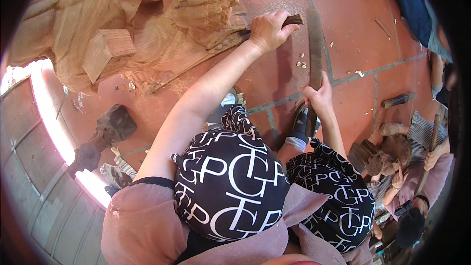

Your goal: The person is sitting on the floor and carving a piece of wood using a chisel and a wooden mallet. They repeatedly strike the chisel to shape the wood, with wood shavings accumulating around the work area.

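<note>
Ahead to the left, a carving (167, 19) is lying on the floor (353, 24); a wood piece (115, 122) is lying nearer, left of the person's arm (206, 86). The left hand (269, 30) is holding a tool (294, 19) beside the carving's right end; the right hand (322, 96) is holding a long bar (315, 44) farther right. Chips (301, 63) are lying just left of the bar, a short block (398, 100) well to its right.

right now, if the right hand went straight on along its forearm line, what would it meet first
The right hand would probably meet the left hand or the brown handle it grips; depth is unclear
</note>
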`<move>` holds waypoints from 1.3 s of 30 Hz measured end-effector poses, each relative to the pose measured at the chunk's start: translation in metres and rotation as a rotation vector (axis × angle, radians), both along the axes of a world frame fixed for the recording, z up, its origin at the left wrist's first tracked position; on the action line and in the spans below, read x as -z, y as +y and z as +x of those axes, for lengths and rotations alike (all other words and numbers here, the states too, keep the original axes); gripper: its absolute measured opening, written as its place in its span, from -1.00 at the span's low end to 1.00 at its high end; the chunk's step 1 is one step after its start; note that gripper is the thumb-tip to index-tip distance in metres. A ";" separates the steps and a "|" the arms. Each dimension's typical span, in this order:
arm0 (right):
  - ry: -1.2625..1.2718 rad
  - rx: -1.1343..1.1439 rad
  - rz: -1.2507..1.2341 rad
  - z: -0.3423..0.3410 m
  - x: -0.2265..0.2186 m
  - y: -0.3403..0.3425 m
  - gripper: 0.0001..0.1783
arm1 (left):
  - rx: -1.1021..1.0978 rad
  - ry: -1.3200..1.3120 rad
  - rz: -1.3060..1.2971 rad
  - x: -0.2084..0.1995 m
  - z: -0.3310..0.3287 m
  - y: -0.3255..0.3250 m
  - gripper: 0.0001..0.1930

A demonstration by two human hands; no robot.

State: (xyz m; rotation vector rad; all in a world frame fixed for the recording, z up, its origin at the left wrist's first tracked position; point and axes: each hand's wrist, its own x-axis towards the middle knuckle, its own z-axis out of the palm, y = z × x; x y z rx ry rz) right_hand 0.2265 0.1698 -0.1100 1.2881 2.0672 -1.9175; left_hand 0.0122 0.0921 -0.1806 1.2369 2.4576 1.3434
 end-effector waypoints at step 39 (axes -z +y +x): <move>-0.062 -0.201 0.228 -0.007 0.026 0.027 -0.58 | -0.058 0.003 -0.133 0.004 0.002 0.000 -0.66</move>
